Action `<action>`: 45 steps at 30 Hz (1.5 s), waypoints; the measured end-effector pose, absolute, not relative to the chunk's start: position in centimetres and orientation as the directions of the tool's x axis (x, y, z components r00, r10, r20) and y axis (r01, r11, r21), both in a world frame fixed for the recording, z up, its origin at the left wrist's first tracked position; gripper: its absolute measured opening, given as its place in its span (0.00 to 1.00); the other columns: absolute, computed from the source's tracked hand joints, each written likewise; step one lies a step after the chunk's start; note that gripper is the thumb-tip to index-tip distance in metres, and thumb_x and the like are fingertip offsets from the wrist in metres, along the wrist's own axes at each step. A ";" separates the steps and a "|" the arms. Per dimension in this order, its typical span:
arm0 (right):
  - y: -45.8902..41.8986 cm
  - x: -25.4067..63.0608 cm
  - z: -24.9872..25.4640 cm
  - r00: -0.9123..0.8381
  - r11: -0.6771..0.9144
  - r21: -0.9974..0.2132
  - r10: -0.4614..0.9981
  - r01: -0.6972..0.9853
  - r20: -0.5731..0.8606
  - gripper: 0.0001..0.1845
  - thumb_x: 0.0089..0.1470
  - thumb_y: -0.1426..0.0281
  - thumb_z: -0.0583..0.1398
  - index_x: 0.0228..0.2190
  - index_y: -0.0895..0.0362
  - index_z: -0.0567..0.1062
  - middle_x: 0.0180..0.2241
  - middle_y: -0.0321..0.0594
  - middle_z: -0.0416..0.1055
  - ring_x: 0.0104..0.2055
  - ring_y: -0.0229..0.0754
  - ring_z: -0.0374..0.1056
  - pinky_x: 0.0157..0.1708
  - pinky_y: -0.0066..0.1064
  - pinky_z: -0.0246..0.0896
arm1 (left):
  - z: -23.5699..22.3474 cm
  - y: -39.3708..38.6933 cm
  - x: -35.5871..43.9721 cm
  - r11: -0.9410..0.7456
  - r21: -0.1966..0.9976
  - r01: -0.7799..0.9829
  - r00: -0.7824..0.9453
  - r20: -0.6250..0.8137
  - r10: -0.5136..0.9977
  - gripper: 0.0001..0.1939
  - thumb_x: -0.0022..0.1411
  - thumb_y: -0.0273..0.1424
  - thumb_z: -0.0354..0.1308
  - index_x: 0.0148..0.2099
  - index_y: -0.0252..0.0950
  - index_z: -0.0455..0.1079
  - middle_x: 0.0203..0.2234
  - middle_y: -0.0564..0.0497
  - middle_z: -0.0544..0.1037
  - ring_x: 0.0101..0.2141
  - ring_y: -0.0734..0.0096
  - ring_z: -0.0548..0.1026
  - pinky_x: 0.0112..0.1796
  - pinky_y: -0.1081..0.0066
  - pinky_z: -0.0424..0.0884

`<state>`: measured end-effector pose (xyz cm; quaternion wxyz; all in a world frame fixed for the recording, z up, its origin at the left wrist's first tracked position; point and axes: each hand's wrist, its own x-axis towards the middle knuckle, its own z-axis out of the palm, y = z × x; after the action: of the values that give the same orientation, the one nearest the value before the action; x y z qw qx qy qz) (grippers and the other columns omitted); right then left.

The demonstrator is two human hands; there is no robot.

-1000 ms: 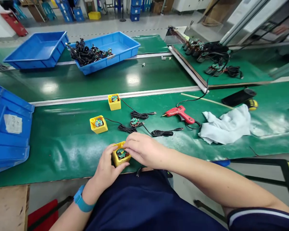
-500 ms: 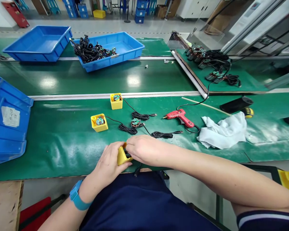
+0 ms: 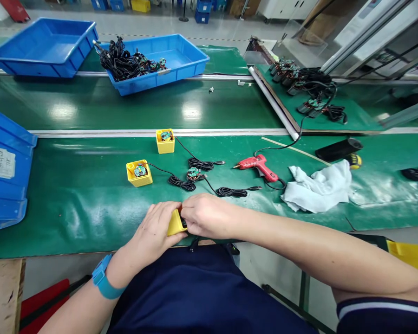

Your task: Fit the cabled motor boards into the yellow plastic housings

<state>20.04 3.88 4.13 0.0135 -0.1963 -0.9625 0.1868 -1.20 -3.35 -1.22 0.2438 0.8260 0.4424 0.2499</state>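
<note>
Yellow box stands tilted on edge at the front of the green belt, clasped between the left hand and right hand, their fingers pressed together against its sides.

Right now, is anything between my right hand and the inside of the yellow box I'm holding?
Nothing visible stands between them. Your right hand sits against the open side of the tilted yellow box, right at its dark contents, and your left hand holds the box's other side. No tool or cable shows between them.
</note>
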 end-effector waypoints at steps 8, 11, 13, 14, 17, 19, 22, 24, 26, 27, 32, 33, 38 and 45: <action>3.7 21.2 2.2 -0.901 0.881 -0.376 0.381 0.287 0.206 0.13 0.61 0.76 0.55 0.25 0.57 0.73 0.24 0.38 0.68 0.27 0.40 0.61 0.31 0.32 0.57 | -1.3 -3.2 -1.2 -0.482 0.650 0.588 0.477 0.203 0.855 0.34 0.64 0.34 0.68 0.66 0.42 0.57 0.55 0.41 0.76 0.55 0.51 0.75 0.54 0.51 0.70; 3.6 21.5 2.5 -0.884 0.863 -0.407 0.412 0.300 0.221 0.13 0.65 0.75 0.54 0.30 0.58 0.74 0.28 0.41 0.70 0.29 0.41 0.63 0.32 0.32 0.60 | -1.4 -3.2 -1.3 -0.467 0.664 0.584 0.457 0.208 0.865 0.35 0.63 0.34 0.69 0.67 0.43 0.57 0.55 0.41 0.76 0.55 0.52 0.76 0.55 0.51 0.71; 3.4 21.7 2.9 -0.864 0.842 -0.439 0.444 0.313 0.236 0.12 0.67 0.74 0.53 0.34 0.59 0.75 0.31 0.43 0.72 0.32 0.42 0.65 0.35 0.32 0.63 | -1.4 -3.3 -1.4 -0.460 0.668 0.585 0.435 0.220 0.873 0.36 0.62 0.34 0.70 0.67 0.43 0.57 0.55 0.42 0.76 0.55 0.52 0.76 0.55 0.51 0.72; 3.4 21.8 3.0 -0.854 0.833 -0.453 0.458 0.317 0.245 0.12 0.67 0.74 0.53 0.35 0.59 0.75 0.32 0.44 0.73 0.34 0.43 0.66 0.36 0.33 0.64 | -1.4 -3.3 -1.4 -0.458 0.668 0.586 0.426 0.227 0.876 0.36 0.62 0.34 0.70 0.67 0.43 0.57 0.54 0.42 0.76 0.55 0.52 0.76 0.54 0.51 0.73; 3.2 21.9 3.2 -0.846 0.807 -0.486 0.485 0.335 0.222 0.11 0.69 0.74 0.53 0.38 0.59 0.76 0.35 0.46 0.74 0.38 0.44 0.67 0.40 0.34 0.66 | -1.4 -3.3 -1.4 -0.464 0.664 0.587 0.417 0.243 0.876 0.37 0.61 0.34 0.71 0.67 0.43 0.57 0.54 0.42 0.77 0.54 0.52 0.77 0.53 0.52 0.74; 3.2 21.7 3.5 -0.864 0.799 -0.482 0.480 0.360 0.150 0.12 0.69 0.74 0.53 0.37 0.59 0.76 0.35 0.46 0.73 0.37 0.44 0.67 0.39 0.34 0.66 | -1.4 -3.2 -1.3 -0.473 0.657 0.587 0.429 0.244 0.870 0.37 0.62 0.34 0.70 0.67 0.43 0.56 0.54 0.42 0.76 0.54 0.51 0.77 0.53 0.51 0.74; 3.4 21.2 4.2 -0.896 0.814 -0.425 0.444 0.396 0.016 0.12 0.68 0.74 0.56 0.33 0.60 0.77 0.32 0.44 0.71 0.35 0.44 0.66 0.38 0.34 0.63 | -1.2 -3.2 -1.1 -0.484 0.642 0.595 0.457 0.225 0.861 0.36 0.62 0.33 0.70 0.66 0.42 0.56 0.54 0.41 0.76 0.54 0.51 0.76 0.54 0.51 0.72; 3.5 20.8 4.8 -0.903 0.823 -0.391 0.425 0.412 -0.057 0.10 0.65 0.74 0.58 0.32 0.61 0.77 0.32 0.44 0.72 0.35 0.44 0.66 0.38 0.34 0.62 | -1.0 -3.1 -0.9 -0.492 0.628 0.603 0.473 0.215 0.854 0.35 0.63 0.33 0.70 0.65 0.42 0.56 0.54 0.41 0.76 0.54 0.51 0.76 0.54 0.51 0.72; 3.7 20.4 5.3 -0.901 0.819 -0.383 0.420 0.427 -0.108 0.07 0.63 0.74 0.60 0.33 0.61 0.77 0.33 0.44 0.73 0.35 0.45 0.66 0.38 0.34 0.61 | -0.8 -3.1 -0.8 -0.507 0.615 0.604 0.489 0.217 0.845 0.35 0.63 0.33 0.70 0.65 0.41 0.56 0.53 0.41 0.76 0.53 0.50 0.76 0.53 0.51 0.72; 3.8 20.3 5.5 -0.899 0.814 -0.386 0.420 0.434 -0.123 0.06 0.62 0.74 0.61 0.33 0.61 0.77 0.33 0.44 0.73 0.35 0.45 0.67 0.37 0.34 0.61 | -0.7 -3.1 -0.7 -0.513 0.610 0.604 0.493 0.220 0.842 0.35 0.62 0.32 0.70 0.65 0.41 0.56 0.52 0.41 0.76 0.52 0.50 0.77 0.52 0.51 0.72; 4.2 20.2 4.8 -0.906 0.804 -0.436 0.418 0.404 -0.068 0.07 0.58 0.78 0.60 0.29 0.59 0.75 0.29 0.41 0.72 0.32 0.42 0.65 0.35 0.31 0.60 | -0.6 -3.0 -0.7 -0.502 0.617 0.606 0.474 0.227 0.851 0.34 0.63 0.31 0.69 0.65 0.41 0.56 0.52 0.41 0.76 0.52 0.50 0.77 0.52 0.51 0.72; 4.3 20.2 4.4 -0.907 0.806 -0.445 0.420 0.391 -0.036 0.08 0.57 0.79 0.59 0.28 0.59 0.75 0.28 0.40 0.71 0.31 0.41 0.64 0.35 0.31 0.60 | -0.7 -2.9 -0.7 -0.497 0.622 0.605 0.469 0.227 0.854 0.34 0.63 0.32 0.69 0.65 0.41 0.57 0.52 0.41 0.77 0.52 0.50 0.77 0.52 0.51 0.72; 4.5 20.5 3.3 -0.906 0.819 -0.482 0.409 0.312 0.110 0.11 0.57 0.80 0.56 0.26 0.58 0.73 0.27 0.39 0.69 0.29 0.40 0.62 0.33 0.30 0.60 | -1.0 -2.8 -0.9 -0.471 0.641 0.606 0.453 0.208 0.867 0.34 0.61 0.32 0.70 0.64 0.42 0.58 0.52 0.41 0.77 0.52 0.50 0.77 0.52 0.51 0.72; 3.6 21.4 2.4 -0.820 0.808 -0.492 0.499 0.323 0.281 0.09 0.64 0.77 0.54 0.33 0.56 0.72 0.32 0.44 0.73 0.34 0.43 0.67 0.35 0.33 0.66 | -1.9 -3.4 -0.7 -0.440 0.647 0.622 0.346 0.277 0.896 0.34 0.60 0.33 0.71 0.64 0.43 0.60 0.51 0.42 0.78 0.50 0.51 0.78 0.51 0.51 0.74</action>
<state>21.36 3.61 2.40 0.2027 -0.2212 -0.9290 0.2165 -0.73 -3.36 -1.85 0.2213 0.7901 0.4804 0.3098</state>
